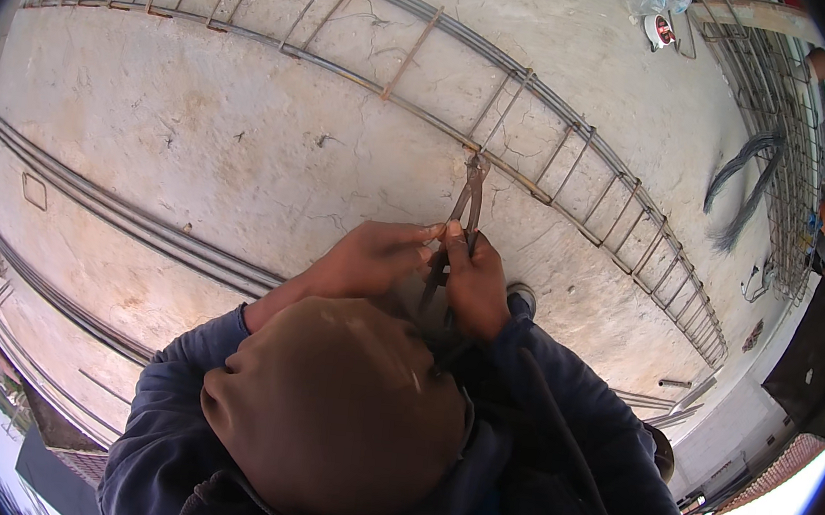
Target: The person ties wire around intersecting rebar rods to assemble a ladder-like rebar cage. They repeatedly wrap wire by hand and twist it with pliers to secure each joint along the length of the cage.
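Note:
Long-handled pincers (468,195) point away from me, their jaws at the near bar of a long rebar cage (418,109). The jaws meet the bar beside a crosswise stirrup; whether they grip wire there is too small to tell. My right hand (476,279) is closed round the handles, thumb on top. From the left, my left hand (373,253) reaches in with bent fingers, its fingertips pressed against the left handle. The lower handle ends lie in shadow between my hands and body.
Straight steel bars (136,208) lie on the concrete floor at left, near a loose square stirrup (34,191). At right are a bundle of dark tie wire (744,182) and stacked rebar cages (778,125). A white and red roll (659,31) sits beyond the cage.

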`<action>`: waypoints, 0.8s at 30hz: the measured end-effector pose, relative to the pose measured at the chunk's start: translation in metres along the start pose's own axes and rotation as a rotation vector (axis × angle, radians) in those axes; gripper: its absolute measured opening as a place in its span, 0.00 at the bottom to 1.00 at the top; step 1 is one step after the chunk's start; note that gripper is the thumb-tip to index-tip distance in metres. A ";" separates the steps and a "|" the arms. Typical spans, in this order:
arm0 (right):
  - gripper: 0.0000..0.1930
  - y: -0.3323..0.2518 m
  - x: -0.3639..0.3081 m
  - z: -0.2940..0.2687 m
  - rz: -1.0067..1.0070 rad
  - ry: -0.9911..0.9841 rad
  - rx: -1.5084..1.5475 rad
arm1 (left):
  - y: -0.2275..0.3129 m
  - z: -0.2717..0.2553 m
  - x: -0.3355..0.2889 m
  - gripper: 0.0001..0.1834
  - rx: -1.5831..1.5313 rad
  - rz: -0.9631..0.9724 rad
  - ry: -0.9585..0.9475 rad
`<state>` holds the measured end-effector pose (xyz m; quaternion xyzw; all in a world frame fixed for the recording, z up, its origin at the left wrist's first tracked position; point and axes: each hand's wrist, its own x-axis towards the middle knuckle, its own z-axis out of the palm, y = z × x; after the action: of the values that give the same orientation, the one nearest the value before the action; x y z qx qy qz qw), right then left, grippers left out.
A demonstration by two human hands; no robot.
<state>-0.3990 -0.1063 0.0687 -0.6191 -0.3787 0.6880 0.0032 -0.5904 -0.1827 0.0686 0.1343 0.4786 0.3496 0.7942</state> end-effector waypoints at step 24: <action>0.23 -0.248 0.012 -0.037 0.250 -0.371 -1.741 | 0.031 0.067 0.149 0.25 0.825 1.234 0.652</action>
<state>-0.4851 0.0955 0.1907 -0.3179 -0.6904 0.2414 -0.6034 -0.5026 -0.0506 0.0201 0.5475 0.6161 0.5416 0.1653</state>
